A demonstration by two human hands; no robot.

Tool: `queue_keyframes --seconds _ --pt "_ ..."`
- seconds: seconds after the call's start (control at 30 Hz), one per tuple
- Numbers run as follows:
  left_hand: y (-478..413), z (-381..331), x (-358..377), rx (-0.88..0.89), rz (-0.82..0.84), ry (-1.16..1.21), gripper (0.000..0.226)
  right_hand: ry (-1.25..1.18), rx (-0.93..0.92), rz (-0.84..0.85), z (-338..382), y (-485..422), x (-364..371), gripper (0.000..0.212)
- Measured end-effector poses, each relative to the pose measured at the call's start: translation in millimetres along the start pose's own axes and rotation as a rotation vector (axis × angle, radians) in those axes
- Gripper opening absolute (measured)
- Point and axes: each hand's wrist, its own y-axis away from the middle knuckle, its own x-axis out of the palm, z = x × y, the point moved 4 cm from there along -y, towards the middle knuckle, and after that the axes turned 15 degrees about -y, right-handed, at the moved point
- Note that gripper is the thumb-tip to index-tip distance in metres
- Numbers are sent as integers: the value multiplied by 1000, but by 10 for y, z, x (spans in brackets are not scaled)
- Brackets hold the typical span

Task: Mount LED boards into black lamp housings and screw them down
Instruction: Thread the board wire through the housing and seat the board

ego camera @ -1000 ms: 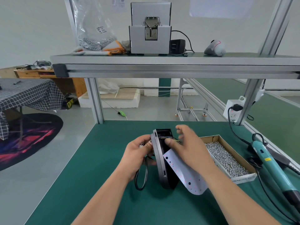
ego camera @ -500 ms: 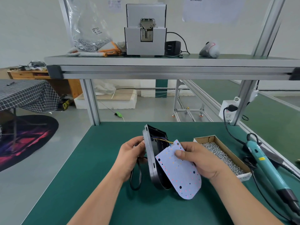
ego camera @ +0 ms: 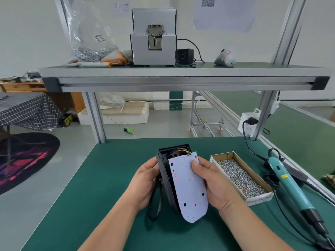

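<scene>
From the head camera, you have 1 black lamp housing (ego camera: 165, 175) propped on edge over the green bench (ego camera: 108, 196), its open face turned toward your right. Your left hand (ego camera: 145, 180) grips the housing's left side, fingers curled round its back. Your right hand (ego camera: 213, 185) holds the LED board (ego camera: 188, 192) – thumb pressed on the white face, the other fingers behind it.

The board is not seated. It lies tilted across the housing's opening, and its rounded lower end hangs past the housing's lower end. Thin wires (ego camera: 184, 151) run from the board's top edge into the housing. A black cable (ego camera: 154, 205) loops down from the housing under your left hand.

To your right, the box of screws (ego camera: 239, 176) sits open on the bench, and the electric screwdriver (ego camera: 290, 185) lies beyond it, touched by neither hand.

By my reading you are early on this unit – the board is wired and in your hand, but it has yet to drop in flat. The mounting holes show dark, with no screw visible in any of them, so all the fastening looks left to do. No other housings are in view.
</scene>
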Motion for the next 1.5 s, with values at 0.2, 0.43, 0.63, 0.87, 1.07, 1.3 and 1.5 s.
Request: queue_keyframes --seconds 0.2,0.43,0.63,0.87,1.07,1.3,1.5 --pt "-68 6 -127 -16 -230 -289 29 8 -27 -98 4 -7 -73 36" --pt "-64 58 -107 44 -355 -575 30 57 -13 -170 36 6 -116 39" --pt "-50 80 -78 94 -350 -582 51 96 -29 -218 43 34 -119 34" --pt "-30 119 -101 122 -390 -853 47 101 -56 -276 82 44 -147 25" --pt "87 -74 -74 313 -585 -842 34 64 -81 -384 141 38 -236 21" --pt "74 22 183 92 -247 -691 27 108 -87 -420 165 37 -244 23" --pt "47 54 175 15 -212 -670 45 147 -194 -439 148 53 -181 22"
